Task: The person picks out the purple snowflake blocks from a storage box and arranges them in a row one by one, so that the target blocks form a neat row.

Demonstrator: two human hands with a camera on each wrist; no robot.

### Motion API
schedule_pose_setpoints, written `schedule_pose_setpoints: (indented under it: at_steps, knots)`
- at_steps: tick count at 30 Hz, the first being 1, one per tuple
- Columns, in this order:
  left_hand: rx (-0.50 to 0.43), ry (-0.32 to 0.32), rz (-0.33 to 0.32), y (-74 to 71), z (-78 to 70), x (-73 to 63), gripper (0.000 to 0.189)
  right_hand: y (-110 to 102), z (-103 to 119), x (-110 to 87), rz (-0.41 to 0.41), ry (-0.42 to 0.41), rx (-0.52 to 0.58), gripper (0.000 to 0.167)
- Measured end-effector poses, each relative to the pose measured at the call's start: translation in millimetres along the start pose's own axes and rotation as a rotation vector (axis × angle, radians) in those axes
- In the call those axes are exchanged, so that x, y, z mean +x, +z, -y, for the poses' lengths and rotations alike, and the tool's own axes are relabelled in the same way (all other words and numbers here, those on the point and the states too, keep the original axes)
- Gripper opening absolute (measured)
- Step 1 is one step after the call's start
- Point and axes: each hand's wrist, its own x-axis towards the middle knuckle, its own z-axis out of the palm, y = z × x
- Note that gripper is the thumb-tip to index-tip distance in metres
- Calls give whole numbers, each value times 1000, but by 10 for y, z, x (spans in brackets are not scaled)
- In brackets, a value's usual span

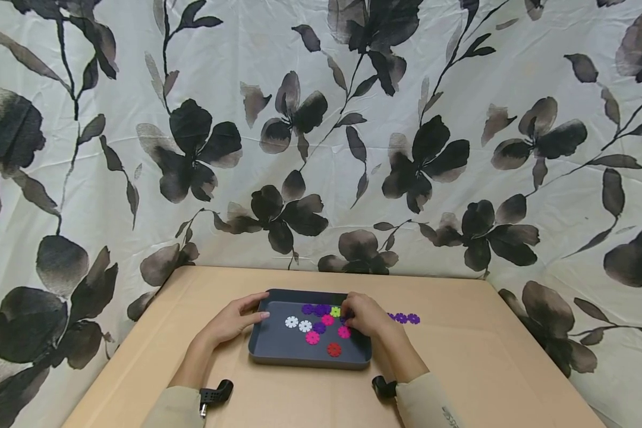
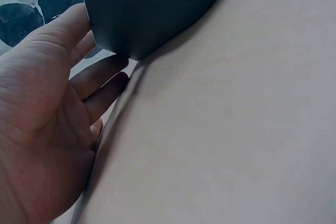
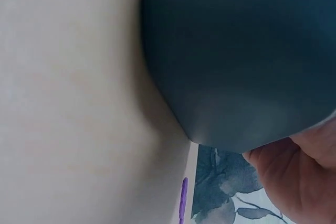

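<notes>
In the head view, a grey tray [image 1: 278,348] sits on the tabletop [image 1: 492,368], with small notched discs scattered inside. The left hand [image 1: 232,320] holds the tray's left side, its thumb over the rim. The right hand [image 1: 366,315] reaches in at the right, fingers curled down together; whether they pinch a disc cannot be told. Near those fingers lie a lime disc [image 1: 335,311] and pink discs [image 1: 344,332]; white discs [image 1: 291,322] lie further left, purple discs [image 1: 307,309] toward the far side, and a red disc [image 1: 334,349] nearest the person. A purple row [image 1: 401,318] lies on the tabletop, right of the tray. A floral cloth [image 1: 353,178] hangs behind.

In the left wrist view, the thumb goes behind the tray's wall while other fingers reach its lower corner.

In the right wrist view, the tray hides the right hand's fingertips; the purple row shows edge-on below.
</notes>
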Motion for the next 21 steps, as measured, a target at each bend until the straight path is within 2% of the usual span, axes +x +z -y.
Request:
schedule_pose_setpoints:
  at_steps: [8, 16, 21]
  knots:
    - [-12, 14, 3, -1, -1, -3, 72, 5, 1, -6, -25, -31, 29, 8]
    - [-7, 7, -3, 6, 2, -10, 65, -11, -21, -28, 15, -11, 103, 6]
    - [-8, 5, -4, 7, 1, -7, 66, -45, -50, -60, -29, -31, 152, 9]
